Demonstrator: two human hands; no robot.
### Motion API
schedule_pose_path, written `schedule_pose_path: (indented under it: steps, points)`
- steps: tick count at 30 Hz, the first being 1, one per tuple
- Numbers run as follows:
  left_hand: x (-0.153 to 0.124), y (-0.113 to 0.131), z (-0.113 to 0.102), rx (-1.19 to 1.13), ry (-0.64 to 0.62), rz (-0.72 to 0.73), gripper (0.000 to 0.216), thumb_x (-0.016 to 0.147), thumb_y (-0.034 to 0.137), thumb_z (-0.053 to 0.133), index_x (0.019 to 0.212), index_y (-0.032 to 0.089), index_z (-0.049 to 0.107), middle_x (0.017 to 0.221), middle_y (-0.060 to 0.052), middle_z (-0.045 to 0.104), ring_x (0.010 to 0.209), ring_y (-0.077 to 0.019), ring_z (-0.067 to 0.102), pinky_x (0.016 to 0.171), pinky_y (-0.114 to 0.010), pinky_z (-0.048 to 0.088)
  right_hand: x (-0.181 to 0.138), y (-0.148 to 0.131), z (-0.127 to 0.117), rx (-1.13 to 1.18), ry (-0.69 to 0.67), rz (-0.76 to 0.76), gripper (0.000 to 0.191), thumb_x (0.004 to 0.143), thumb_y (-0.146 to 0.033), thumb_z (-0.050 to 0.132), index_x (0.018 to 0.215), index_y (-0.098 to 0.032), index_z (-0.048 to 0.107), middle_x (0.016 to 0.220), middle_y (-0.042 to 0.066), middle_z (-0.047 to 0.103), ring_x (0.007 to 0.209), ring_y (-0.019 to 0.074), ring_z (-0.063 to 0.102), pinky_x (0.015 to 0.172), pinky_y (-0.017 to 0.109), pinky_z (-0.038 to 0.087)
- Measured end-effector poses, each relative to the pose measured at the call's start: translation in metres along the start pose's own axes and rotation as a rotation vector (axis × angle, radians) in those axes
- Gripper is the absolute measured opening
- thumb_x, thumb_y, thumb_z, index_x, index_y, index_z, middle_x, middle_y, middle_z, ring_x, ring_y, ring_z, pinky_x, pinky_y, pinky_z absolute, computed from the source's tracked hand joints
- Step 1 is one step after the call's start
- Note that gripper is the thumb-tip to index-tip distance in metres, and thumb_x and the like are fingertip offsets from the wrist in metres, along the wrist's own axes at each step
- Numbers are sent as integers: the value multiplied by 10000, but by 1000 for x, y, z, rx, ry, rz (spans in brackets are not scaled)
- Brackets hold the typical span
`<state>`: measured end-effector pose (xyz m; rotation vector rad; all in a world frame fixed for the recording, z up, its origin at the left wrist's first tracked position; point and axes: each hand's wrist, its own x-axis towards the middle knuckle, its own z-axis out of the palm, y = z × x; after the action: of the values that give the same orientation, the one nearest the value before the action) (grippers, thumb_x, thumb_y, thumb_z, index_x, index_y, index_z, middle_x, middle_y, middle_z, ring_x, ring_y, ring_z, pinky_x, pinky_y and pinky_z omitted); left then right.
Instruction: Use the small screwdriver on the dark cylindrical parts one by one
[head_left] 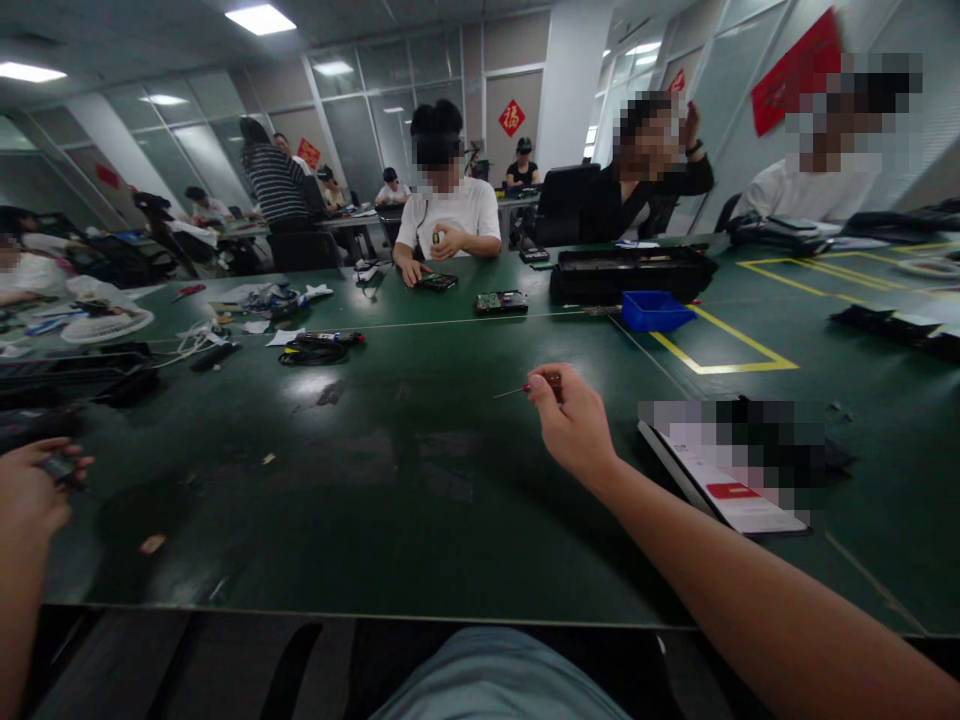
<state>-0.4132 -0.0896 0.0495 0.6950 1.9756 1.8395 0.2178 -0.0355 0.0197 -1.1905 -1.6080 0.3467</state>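
Note:
Over the middle of the green table, my right hand (574, 420) is closed around a screwdriver (551, 382) with a reddish-brown handle. Its thin shaft points left, clear of any other object. At the left edge of the view, my left hand (34, 490) is closed on a dark-handled tool (60, 466), which looks like a second screwdriver; the hand is partly cut off by the frame. To the right of my right hand lies a white box or booklet (739, 485) with a red patch, partly blurred out.
Across the green table (420, 540) a person in white (457, 215) handles a dark flat device (439, 282). Near it are a circuit board (501, 302), a long black tray (634, 275) and a blue bin (656, 311). Black cable (319, 348) and scattered parts lie left.

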Motion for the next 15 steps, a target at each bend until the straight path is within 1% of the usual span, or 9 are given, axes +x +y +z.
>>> schedule_pose_path:
  steps: [5,7,10,13,15]
  points:
    - [-1,3,4,9,32,-38,295,528,-56,426,742,137,491,475,66,549,360,-97,504,358,-121,438,0,0,0,4,-5,-1,243,1000,-409,491,966,-215,633,820,51,709,744,209,669,677,335,477]
    - [0,4,4,1,17,-59,292,530,-51,429,743,138,496,487,62,546,367,-99,504,355,-129,437,-1,0,0,4,-4,0,246,999,-413,490,965,-217,635,810,49,704,740,210,667,672,335,476]
    - [-3,5,5,-4,35,-69,276,534,-48,434,736,132,489,503,59,526,373,-98,497,349,-130,423,-1,0,0,9,-2,1,248,1000,-418,492,966,-219,637,813,47,701,739,209,666,664,332,475]
    - [-8,6,7,-5,96,-39,244,567,-37,424,736,132,471,520,53,500,372,-98,473,347,-134,409,-1,0,0,8,-10,3,246,1003,-417,491,974,-220,637,810,44,699,735,206,666,662,331,475]
    - [-6,5,5,8,105,-34,254,565,-28,416,752,138,460,526,50,494,372,-106,465,350,-144,407,-1,-1,0,8,-16,6,244,1003,-416,491,974,-221,636,809,45,700,737,208,666,663,333,477]
